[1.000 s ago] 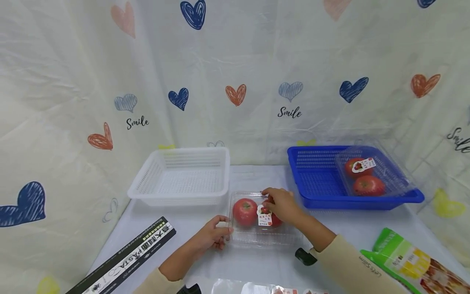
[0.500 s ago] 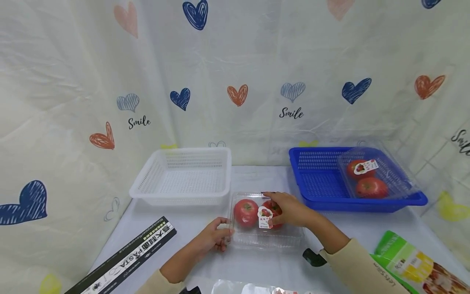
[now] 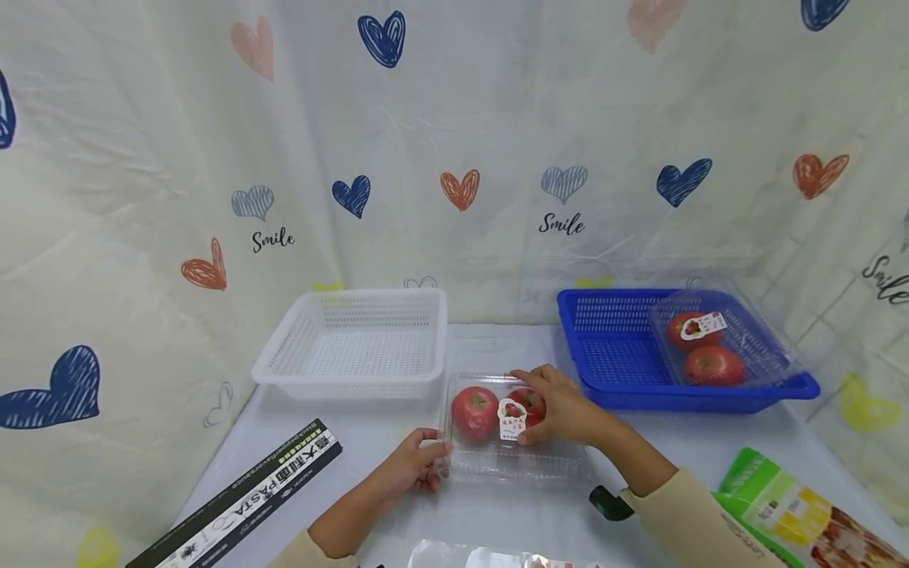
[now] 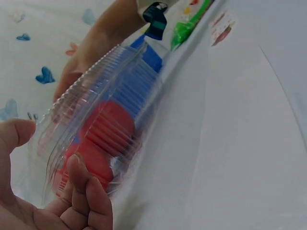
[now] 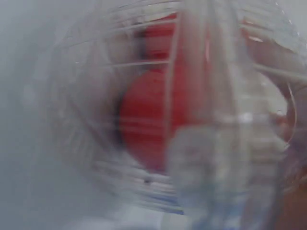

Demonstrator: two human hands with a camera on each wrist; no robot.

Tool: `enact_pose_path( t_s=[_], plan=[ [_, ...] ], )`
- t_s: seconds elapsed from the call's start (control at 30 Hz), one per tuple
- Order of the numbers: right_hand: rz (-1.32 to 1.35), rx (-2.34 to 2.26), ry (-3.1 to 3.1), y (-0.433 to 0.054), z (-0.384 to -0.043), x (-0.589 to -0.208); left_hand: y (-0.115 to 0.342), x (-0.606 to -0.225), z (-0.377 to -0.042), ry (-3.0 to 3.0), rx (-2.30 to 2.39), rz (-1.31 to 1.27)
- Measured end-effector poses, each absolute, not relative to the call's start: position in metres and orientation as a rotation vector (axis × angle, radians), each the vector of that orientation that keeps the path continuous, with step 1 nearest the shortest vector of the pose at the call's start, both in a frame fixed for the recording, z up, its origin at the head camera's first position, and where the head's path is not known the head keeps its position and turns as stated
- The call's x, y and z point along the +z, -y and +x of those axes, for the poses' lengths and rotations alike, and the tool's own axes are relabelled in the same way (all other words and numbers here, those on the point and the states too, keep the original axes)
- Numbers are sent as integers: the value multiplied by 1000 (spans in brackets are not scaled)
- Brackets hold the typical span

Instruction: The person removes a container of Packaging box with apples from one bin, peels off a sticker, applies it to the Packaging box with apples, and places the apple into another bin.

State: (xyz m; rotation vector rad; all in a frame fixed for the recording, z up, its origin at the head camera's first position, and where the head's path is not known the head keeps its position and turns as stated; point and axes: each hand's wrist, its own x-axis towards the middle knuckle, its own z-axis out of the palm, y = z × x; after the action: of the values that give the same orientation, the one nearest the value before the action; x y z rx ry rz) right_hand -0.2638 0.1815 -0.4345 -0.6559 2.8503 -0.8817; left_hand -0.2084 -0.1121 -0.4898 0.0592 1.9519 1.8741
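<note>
A clear plastic clamshell box (image 3: 490, 461) with two red apples (image 3: 475, 412) sits in the middle of the white tabletop, its lid down. A white label with a red fruit picture (image 3: 513, 420) is on the lid, over the right apple. My left hand (image 3: 412, 461) holds the box's left edge; in the left wrist view its thumb and curled fingers stand about the corner. My right hand (image 3: 561, 406) curves over the right part of the lid, index finger at the back edge and thumb by the label's lower corner. The right wrist view is blurred.
A white basket (image 3: 348, 379) stands at the back left. The blue basket (image 3: 604, 386) at the back right holds another box of apples (image 3: 713, 363). A pasta box (image 3: 248, 493) lies left, a green food bag (image 3: 802, 509) right, a label sheet (image 3: 469, 554) at the front.
My right hand has shifted slightly right from over the label, and its thumb has come onto the label's lower edge. The left hand and the clamshell box have barely moved.
</note>
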Motion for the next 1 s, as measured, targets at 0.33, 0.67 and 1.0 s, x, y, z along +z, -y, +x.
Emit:
enact_pose_path(
  t_s=[0.33, 0.67, 1.0],
  plan=[
    [-653, -766, -2970, -192, -248, -439, 95, -496, -177, -1848, 1930, -51],
    [-549, -885, -2950, -210, -219, -433, 92, -494, -177, -1705, 2124, -63],
    [-460, -936, -2948, -214, -200, -439, 86, -490, -188, -1849, 2160, -125]
  ],
)
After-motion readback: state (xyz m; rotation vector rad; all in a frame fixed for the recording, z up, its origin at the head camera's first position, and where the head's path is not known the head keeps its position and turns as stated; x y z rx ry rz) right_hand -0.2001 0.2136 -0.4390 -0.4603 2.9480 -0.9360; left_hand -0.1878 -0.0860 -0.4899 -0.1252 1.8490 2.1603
